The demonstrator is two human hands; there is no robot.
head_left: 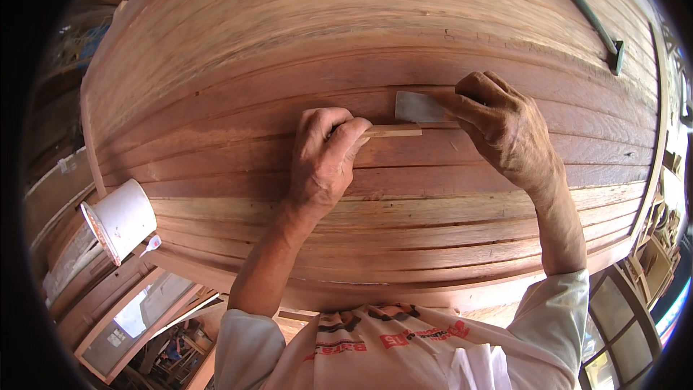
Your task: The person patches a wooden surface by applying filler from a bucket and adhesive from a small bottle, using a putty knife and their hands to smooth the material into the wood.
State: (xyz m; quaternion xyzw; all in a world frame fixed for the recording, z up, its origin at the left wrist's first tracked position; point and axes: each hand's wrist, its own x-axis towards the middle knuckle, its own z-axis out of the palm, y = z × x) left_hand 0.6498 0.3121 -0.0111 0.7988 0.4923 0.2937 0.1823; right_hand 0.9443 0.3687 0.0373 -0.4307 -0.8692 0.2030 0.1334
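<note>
Beneath both hands lies a broad panel of reddish-brown wooden boards (404, 180), with dark lines between the boards. My left hand (325, 155) is closed on a thin, pale wooden strip (397, 131), whose free end points right. In my right hand (505, 126), the fingers pinch a flat grey metal scraper blade (419, 107). The blade lies just above the strip, close to the board surface, its free end toward the left. Whether the blade touches the wood I cannot tell. My fingers hide the right end of the blade and the left end of the strip.
A white bucket (124, 218) stands at the panel's left edge, with a small white and red item (151, 245) beside it. A dark green metal bar (581, 7) with a foot rests at the far right. Framed glass panes (137, 318) and timber lie below left.
</note>
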